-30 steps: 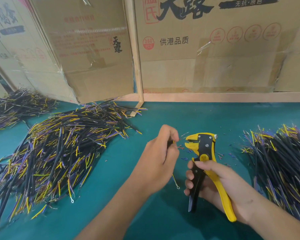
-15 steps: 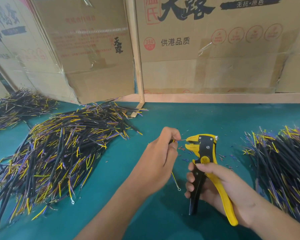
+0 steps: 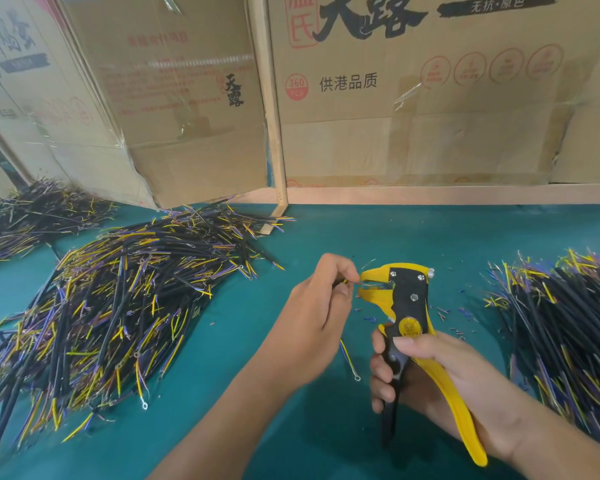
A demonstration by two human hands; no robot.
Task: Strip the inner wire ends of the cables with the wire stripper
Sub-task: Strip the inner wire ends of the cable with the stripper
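A teal desk (image 3: 378,233) carries everything. Along its far edge stand printed cardboard boxes (image 3: 430,98), some covered in clear tape or film, with a pale wooden post (image 3: 269,109) upright between them and a wooden rail (image 3: 447,194) at their base.

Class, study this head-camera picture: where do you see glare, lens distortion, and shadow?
Head view: glare streaks the clear film over the cardboard boxes; wide-angle bending tilts the wooden post; soft shadows lie on the green table beneath the right hand and wire stripper.
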